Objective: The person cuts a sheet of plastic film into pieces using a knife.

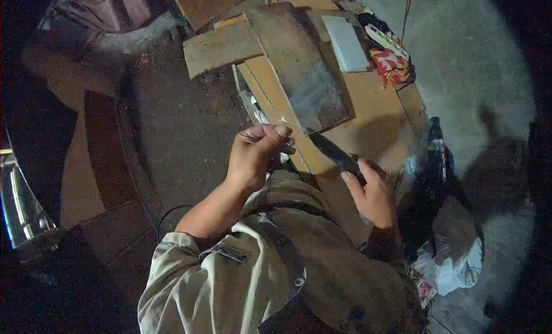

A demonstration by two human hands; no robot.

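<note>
We are holding a dark, tapering tool (331, 148) above scuffed, flat boards (307, 69).
Our right hand (372, 193) is gripping its near end, the slim tip pointing toward our left hand (257, 153), which is pinching closed; whether on anything, we cannot tell.

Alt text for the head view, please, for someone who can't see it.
A person's right hand grips a dark, blade-like tool near the pinched left hand, whose contents are unclear. Beyond lie a worn brown board, a white panel and a red-and-yellow bundle.
</note>
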